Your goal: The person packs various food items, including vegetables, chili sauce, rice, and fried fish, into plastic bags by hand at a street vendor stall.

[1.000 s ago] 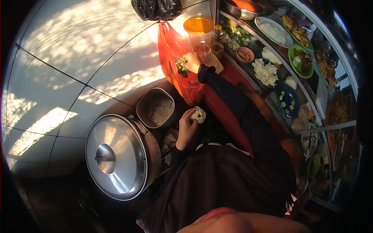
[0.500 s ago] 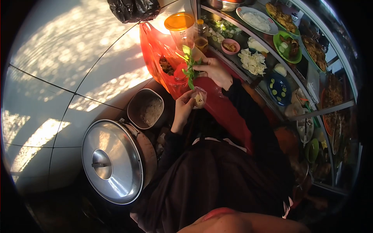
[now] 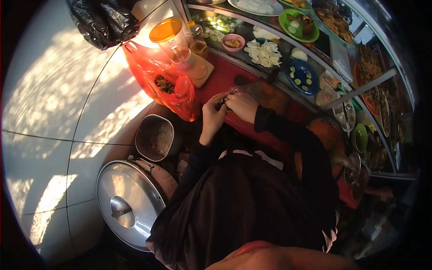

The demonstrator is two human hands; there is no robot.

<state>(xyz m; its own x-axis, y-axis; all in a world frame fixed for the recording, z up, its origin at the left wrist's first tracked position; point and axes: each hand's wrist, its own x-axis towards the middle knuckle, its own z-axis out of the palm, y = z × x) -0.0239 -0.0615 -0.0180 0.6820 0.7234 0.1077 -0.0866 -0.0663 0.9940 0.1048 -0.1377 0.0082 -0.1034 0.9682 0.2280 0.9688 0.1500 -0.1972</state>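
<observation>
My left hand (image 3: 213, 118) is closed on a small clear plastic bag, which is mostly hidden behind the fingers. My right hand (image 3: 243, 108) meets it, fingertips pinched at the bag's mouth. Between the two hands shows a bit of dark green leaves (image 3: 222, 103); the rest of the sprig is covered. Both hands are over the edge of the red counter (image 3: 209, 83). To their left is a red plastic bag (image 3: 182, 96) with dark leafy stuff inside.
An orange-lidded jar (image 3: 175, 42) stands beside a bottle. The glass case (image 3: 373, 85) on the right holds several dishes, among them a blue plate (image 3: 292, 87) of cucumber slices. A lidded pot (image 3: 135, 189) and a square bin (image 3: 144, 144) are lower left.
My right hand has brought the leafy sprig from beside the red bag down to the small bag in my left hand. The view has shifted, moving the surroundings left.
</observation>
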